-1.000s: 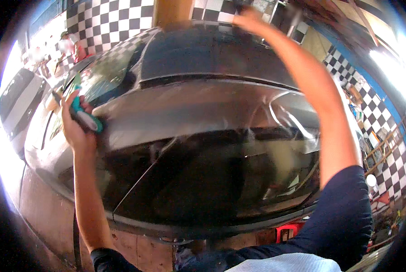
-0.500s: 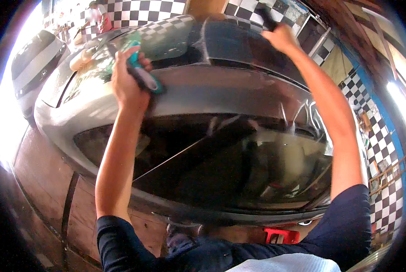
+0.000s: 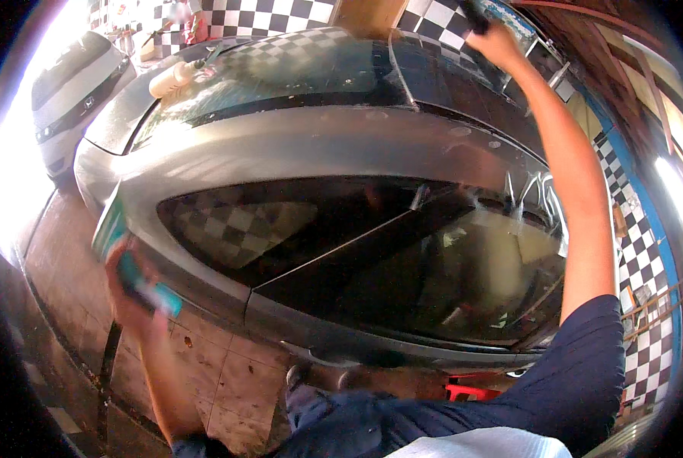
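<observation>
The left hand [image 3: 134,286] is closed around a teal squeegee-like tool [image 3: 113,222] with a flat, pale green blade. This hand is blurred, and it is located low at the left, beside the rear corner of the grey car [image 3: 280,145]. The blade points upward and overlaps the edge of the car body in the view; I cannot tell if it touches it. The right hand [image 3: 498,46] is raised high at the far side, above the car roof [image 3: 463,80], and its fingers are wrapped around a dark tool [image 3: 475,17], which is partly cut by the upper border, so its exact kind is not clear.

Between the two arms lies the car, with its dark side windows [image 3: 387,267] toward the person and the rear window [image 3: 311,72] behind, which reflects a checkered pattern. A cream bottle [image 3: 172,79] lies tilted near the left end of this rear window. Near the right forearm, bright creased streaks show on the car's side.

Farther away, a second car [image 3: 74,107] stands at the upper left. A black-and-white checkered wall [image 3: 269,14] is at the back, and a red plastic stool [image 3: 467,391] is on the floor [image 3: 230,393], close to the person's dark blue clothes [image 3: 559,366].
</observation>
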A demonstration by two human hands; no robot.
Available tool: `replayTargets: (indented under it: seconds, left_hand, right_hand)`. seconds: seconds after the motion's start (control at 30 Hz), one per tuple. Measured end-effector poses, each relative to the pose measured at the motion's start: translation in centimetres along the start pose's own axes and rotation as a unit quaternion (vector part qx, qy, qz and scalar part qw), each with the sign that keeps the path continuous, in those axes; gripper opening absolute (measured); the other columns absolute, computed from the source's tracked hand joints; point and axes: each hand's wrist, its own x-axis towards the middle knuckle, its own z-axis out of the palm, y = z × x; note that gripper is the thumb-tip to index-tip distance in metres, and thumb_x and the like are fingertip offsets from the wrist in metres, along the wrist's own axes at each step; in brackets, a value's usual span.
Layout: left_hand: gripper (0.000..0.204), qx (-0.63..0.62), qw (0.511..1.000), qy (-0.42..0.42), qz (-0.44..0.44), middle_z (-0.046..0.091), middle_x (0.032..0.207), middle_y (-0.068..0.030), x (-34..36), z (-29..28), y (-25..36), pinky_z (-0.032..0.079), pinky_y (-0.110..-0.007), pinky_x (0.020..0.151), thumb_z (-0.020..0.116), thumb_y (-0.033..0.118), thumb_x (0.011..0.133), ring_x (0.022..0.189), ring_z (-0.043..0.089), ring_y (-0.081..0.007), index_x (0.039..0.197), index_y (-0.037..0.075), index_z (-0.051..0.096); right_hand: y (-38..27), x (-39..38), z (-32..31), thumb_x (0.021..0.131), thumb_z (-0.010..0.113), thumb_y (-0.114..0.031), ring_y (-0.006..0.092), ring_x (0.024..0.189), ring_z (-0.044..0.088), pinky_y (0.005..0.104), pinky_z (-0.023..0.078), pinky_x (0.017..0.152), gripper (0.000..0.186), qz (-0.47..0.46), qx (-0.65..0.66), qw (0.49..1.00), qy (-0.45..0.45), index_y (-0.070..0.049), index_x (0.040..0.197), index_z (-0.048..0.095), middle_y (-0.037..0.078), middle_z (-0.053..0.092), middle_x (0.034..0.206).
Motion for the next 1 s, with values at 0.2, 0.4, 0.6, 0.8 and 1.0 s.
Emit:
replayTargets:
  seconds: [0.2, 0.4, 0.6, 0.8, 1.0]
  left_hand:
    - [0.034, 0.246, 0.942, 0.225, 0.030, 0.049, 0.099, -0.0017, -11.1, -12.9, 1.2, 0.039, -0.021, 0.071, 0.043, 0.030, 0.092, 0.077, 0.043, -0.0100, 0.115, 0.008, 0.054]
    - [0.042, 0.085, 0.977, 0.194, 0.009, 0.048, 0.094, 0.0001, -12.1, -16.1, 1.0, 0.035, -0.020, 0.062, 0.039, 0.038, 0.095, 0.074, 0.041, -0.0086, 0.112, 0.003, 0.055]
    - [0.038, 0.106, 0.967, 0.231, -0.026, 0.049, 0.084, 0.0002, -10.6, -12.6, 1.9, 0.034, -0.021, 0.059, 0.043, 0.038, 0.094, 0.069, 0.043, -0.0080, 0.105, 0.004, 0.057]
    - [0.028, 0.072, 0.972, 0.209, -0.078, 0.051, 0.082, -0.0021, -12.6, -11.8, 0.1, 0.040, -0.022, 0.060, 0.050, 0.034, 0.092, 0.070, 0.048, -0.0089, 0.092, 0.006, 0.053]
    - [0.017, 0.038, 0.967, 0.041, -0.250, 0.059, 0.086, -0.0089, -14.3, 2.8, -3.1, 0.046, -0.026, 0.052, 0.050, 0.022, 0.092, 0.060, 0.055, -0.0148, 0.089, 0.005, 0.050]
  right_hand:
    - [7.3, -7.8, 1.1, 0.065, 0.062, -0.036, 0.0361, 0.087, 0.062, 0.0436, 0.049, 0.076, 0.042, 0.103, -0.164, 0.981, -0.020, -0.008, 0.096, 0.065, 0.019, 0.065, 0.088]
    - [-11.5, -2.7, 7.3, 0.067, 0.060, -0.038, 0.0338, 0.081, 0.062, 0.0405, 0.048, 0.070, 0.043, -0.038, 0.013, 0.999, -0.010, -0.010, 0.099, 0.063, 0.016, 0.065, 0.084]
    - [-17.8, 0.8, 6.1, 0.067, 0.065, -0.037, 0.0230, 0.077, 0.063, 0.0352, 0.049, 0.068, 0.036, -0.018, 0.128, 0.992, 0.007, -0.010, 0.090, 0.065, 0.009, 0.066, 0.083]
    - [-11.1, -9.0, -3.2, 0.076, 0.068, -0.024, 0.0097, 0.075, 0.055, 0.0241, 0.042, 0.067, 0.020, 0.097, 0.452, 0.853, 0.241, -0.006, 0.083, 0.065, -0.001, 0.061, 0.083]
    - [-14.5, -29.4, -4.2, 0.070, 0.070, -0.019, 0.0175, 0.067, 0.057, 0.0284, 0.047, 0.056, 0.031, -0.140, 0.185, 0.938, 0.256, -0.011, 0.096, 0.056, 0.004, 0.058, 0.077]
